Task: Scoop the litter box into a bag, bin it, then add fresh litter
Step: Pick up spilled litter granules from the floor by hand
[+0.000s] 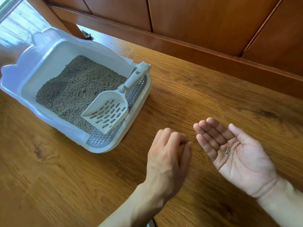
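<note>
Your right hand (237,154) lies flat, palm up, cupping small grey litter pellets (227,151); your left hand (168,154), beside it, hangs relaxed and holds nothing.

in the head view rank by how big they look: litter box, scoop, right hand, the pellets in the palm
1. litter box
2. scoop and right hand: look alike, and the hand is nearer the camera, so unranked
3. pellets

left hand (168,154) fingertips motion-blurred, litter box (9,86) clipped at left edge
</note>
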Demonstrator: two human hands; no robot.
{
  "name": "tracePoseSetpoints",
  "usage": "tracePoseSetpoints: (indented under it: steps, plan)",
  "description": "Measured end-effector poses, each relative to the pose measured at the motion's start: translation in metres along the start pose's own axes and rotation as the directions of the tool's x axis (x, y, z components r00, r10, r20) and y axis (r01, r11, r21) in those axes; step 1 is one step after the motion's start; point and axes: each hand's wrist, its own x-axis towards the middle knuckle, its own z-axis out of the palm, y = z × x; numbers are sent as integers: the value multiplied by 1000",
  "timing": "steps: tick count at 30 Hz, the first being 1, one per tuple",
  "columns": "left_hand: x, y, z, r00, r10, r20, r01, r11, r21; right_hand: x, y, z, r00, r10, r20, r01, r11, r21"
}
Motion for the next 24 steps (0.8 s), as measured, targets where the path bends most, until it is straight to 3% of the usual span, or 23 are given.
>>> tracePoseSetpoints:
  steps: [5, 8, 10, 13, 17, 20, 24]
  plan:
    - [18, 36, 2, 972, 227, 52, -228, 974, 2, -1, 6, 5, 1000, 27, -6, -27, 997, -66]
    - [17, 41, 11, 954, 290, 72, -296, 950, 101, -4, 8, 13, 999, 33, -27, -35, 997, -72]
    - [19, 44, 8, 954, 290, 76, -294, 955, 49, -5, 7, 13, 998, 31, -56, -36, 995, -89]
    - [36, 36, -9, 981, 189, 36, -185, 978, -94, -4, 5, 9, 997, 15, -74, -21, 996, -90]
    - [69, -14, -11, 994, -85, -70, 76, 989, -124, -1, 0, 12, 998, -25, -53, 21, 997, -74]
    - [81, -60, 2, 983, -182, -1, 182, 983, 25, 0, 0, 12, 1000, -19, -19, 18, 998, -55]
    - [82, -83, 19, 971, -185, 150, 142, 955, 259, -1, 0, 9, 1000, -16, 2, 16, 1000, -21]
